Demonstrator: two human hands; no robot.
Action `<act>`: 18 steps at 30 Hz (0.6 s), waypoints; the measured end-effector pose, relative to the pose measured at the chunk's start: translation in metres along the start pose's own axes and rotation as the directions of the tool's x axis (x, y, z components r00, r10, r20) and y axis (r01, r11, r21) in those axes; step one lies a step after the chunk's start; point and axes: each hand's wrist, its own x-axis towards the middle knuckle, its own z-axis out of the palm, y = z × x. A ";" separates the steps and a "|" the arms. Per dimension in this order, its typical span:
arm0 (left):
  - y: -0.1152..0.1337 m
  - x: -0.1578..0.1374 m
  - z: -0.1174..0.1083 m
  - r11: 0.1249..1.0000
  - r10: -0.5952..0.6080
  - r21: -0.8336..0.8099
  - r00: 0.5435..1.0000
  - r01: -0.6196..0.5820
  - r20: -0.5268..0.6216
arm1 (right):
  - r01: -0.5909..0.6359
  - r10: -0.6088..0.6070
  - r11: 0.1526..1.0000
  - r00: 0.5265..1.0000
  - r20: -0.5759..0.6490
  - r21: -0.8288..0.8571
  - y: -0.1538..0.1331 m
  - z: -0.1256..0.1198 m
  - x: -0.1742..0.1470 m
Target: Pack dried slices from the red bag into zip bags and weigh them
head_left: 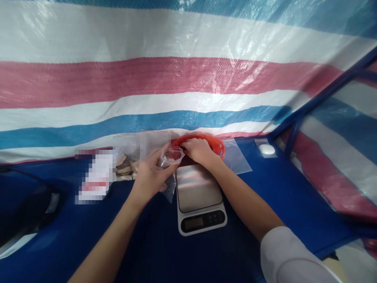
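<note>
Blue table [271,177] spans the lower frame. I see a scale [200,190] at lower center, red basket [218,144] just above it. Right hand [198,150] at the basket, fingertips hidden, can't tell its grip. Left hand [149,169] grips a clear cup [171,157], just left of center.

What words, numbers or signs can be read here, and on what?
None can be read.
Scale: button marks too small; display shows no legible digits.
White-and-red item: pixelated.
Dark item at far left: pale patch too blurred.
Clear cup in the left hand: no legible mark.
</note>
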 end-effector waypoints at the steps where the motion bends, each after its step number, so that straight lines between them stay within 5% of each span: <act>1: 0.000 0.000 0.000 1.000 0.001 -0.005 1.000 -0.001 0.000 | -0.002 0.002 1.000 1.000 -0.016 0.007 0.001 0.001 -0.002; 6: 0.001 0.000 0.003 1.000 -0.016 0.003 1.000 0.016 0.012 | -0.022 0.029 0.996 0.997 -0.076 0.088 0.006 0.006 -0.009; 18: -0.004 0.001 0.004 0.997 0.006 0.074 1.000 -0.008 0.027 | 0.223 -0.081 0.856 0.949 -0.305 0.466 0.026 -0.014 -0.021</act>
